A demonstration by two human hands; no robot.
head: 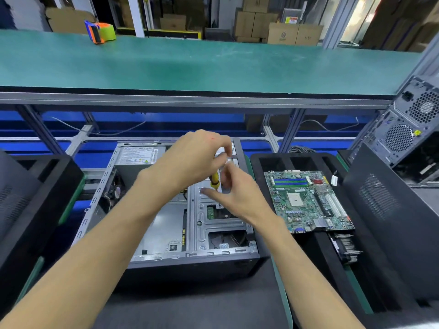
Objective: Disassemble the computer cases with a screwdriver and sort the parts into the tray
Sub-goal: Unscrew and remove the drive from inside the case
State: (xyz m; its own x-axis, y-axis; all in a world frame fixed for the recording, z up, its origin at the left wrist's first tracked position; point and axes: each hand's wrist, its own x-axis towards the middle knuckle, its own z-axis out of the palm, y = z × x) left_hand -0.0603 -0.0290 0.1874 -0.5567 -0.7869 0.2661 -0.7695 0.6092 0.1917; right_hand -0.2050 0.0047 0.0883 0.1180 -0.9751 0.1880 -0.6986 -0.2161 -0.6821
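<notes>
An open computer case (164,233) lies on its side in front of me, metal interior up. My left hand (197,155) grips the top of a yellow-handled screwdriver (215,181) that stands upright over the drive cage (213,224), tip at a screw. My right hand (235,193) pinches the screwdriver's lower shaft with thumb and fingers. To the right, a green motherboard (306,200) rests in a black foam tray (268,162). A power supply (140,154) sits in the case's far left corner.
A second computer case (413,129) stands at the far right, a dark side panel (384,210) leaning before it. Another black tray (35,186) lies at left. A heatsink-like part (345,248) sits below the motherboard. A tape dispenser (99,30) stands on the green shelf (213,65).
</notes>
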